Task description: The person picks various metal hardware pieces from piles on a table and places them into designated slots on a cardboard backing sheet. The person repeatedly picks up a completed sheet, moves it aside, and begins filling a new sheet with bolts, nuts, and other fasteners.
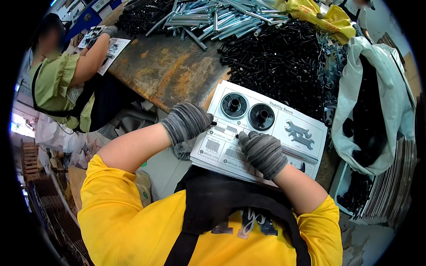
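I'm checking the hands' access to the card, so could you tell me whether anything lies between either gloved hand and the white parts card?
Nothing visible does. The left hand rests at the edge of the white parts card, and the right hand lies directly on it, each with a small dark part at its fingertips.

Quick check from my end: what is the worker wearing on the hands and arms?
Both the left hand and the right hand wear grey knit gloves with darker streaks and ribbed cuffs. The forearms are bare, and short yellow sleeves cover the upper arms.
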Demonstrator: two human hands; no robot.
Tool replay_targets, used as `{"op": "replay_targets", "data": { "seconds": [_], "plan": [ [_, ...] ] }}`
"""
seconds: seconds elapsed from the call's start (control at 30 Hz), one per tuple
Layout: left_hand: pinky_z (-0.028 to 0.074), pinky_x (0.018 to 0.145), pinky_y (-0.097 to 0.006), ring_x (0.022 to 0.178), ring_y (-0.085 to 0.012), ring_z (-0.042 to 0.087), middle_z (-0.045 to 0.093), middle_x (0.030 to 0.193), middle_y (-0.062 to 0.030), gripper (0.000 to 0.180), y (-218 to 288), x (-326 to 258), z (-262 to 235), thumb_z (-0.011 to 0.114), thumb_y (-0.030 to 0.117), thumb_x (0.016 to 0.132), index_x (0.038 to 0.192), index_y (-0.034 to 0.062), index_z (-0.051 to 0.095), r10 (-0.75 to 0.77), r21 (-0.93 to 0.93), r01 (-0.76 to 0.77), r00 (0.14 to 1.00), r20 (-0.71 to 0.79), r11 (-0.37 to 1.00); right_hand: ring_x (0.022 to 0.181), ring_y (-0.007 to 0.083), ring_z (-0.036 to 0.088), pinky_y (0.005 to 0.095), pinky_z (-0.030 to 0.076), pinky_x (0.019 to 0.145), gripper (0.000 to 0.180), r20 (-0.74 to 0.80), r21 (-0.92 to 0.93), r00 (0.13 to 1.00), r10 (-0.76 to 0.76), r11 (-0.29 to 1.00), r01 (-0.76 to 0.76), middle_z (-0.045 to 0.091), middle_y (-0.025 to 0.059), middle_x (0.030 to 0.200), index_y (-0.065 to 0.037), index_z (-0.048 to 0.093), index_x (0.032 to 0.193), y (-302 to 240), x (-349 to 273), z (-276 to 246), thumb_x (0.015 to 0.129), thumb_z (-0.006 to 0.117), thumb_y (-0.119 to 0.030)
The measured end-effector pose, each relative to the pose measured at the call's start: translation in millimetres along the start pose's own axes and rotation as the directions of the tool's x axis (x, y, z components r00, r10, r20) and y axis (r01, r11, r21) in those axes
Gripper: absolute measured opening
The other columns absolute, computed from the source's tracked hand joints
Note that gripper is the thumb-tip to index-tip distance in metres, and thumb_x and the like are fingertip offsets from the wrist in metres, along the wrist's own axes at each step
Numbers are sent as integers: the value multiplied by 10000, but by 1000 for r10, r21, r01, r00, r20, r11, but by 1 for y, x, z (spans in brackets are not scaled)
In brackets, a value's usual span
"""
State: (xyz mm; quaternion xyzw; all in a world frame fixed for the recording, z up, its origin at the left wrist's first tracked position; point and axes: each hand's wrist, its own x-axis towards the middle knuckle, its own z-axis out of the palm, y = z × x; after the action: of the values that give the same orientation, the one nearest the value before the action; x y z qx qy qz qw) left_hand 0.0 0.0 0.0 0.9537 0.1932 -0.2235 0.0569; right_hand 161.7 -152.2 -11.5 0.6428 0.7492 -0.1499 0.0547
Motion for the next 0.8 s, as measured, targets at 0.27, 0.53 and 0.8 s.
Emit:
{"op": "replay_targets", "data": {
  "seconds": [0.27, 0.53, 0.8],
  "plan": [
    [475, 620, -381, 691, -273, 607, 609, 718, -149, 265, 0, 11, 3, 517, 291, 820, 863, 46, 607, 49, -226, -27, 994, 93, 974, 663, 255, 621, 356, 508, 561, 280, 76, 176, 997, -7, 984, -6, 608, 146, 757, 27, 491, 940, 0, 7, 3, 813, 507, -223],
    [485, 582, -398, 608, -258, 611, 613, 662, -143, 151, 24, 18, -14, 505, 120, 747, 747, 12, 610, 111, 144, -123, 990, 84, 982, 717, 267, 630, 360, 508, 573, 192, 161, 42, 984, 75, 996, -83, 629, 131, 796, -8, 527, 943, -22, 25, -30, 822, 454, -139],
    [474, 676, -332, 780, -255, 569, 562, 818, -105, 194, -4, 2, 17, 585, 201, 773, 935, 97, 607, 92, -245, -210, 903, -420, 946, 802, 286, 582, 383, 479, 697, 278, -274, 186, 961, 38, 982, 15, 582, 132, 842, -69, 564, 990, 0, 6, -1, 778, 567, -248]
  ]
}}
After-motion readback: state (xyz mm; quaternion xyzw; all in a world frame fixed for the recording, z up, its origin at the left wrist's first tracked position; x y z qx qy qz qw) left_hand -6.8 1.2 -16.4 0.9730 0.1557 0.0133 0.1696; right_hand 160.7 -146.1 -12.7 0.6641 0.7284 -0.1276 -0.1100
